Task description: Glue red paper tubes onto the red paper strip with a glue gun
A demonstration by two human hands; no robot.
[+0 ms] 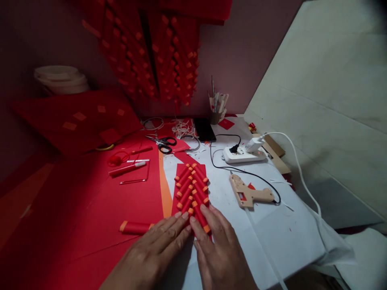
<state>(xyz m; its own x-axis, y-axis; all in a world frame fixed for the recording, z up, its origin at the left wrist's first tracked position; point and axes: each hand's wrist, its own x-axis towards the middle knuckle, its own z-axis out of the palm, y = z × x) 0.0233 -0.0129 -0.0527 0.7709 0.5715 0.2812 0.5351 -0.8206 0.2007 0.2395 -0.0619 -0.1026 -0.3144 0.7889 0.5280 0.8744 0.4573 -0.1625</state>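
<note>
A strip of red card (173, 211) lies on the table with small red paper rolls (194, 186) on it. The rolls have orange ends and slant in two columns, like a string of firecrackers. My left hand (154, 245) lies over the strip's lower left, fingers stretched out and fingertips touching the lowest rolls. My right hand (219, 245) rests at the lower right, its extended fingers on either side of the bottom right roll (200, 217). The strip's lower end is partly hidden by both hands. A loose, larger red roll (136, 228) lies left of my left hand.
A beige glue gun (250, 191) lies at right, its cord running to a white power strip (244, 154). Behind are black-handled scissors (165, 143), a phone (204, 129) and a brush cup (215, 117). A red marker (127, 169) lies left. Finished roll strings (175, 60) hang above.
</note>
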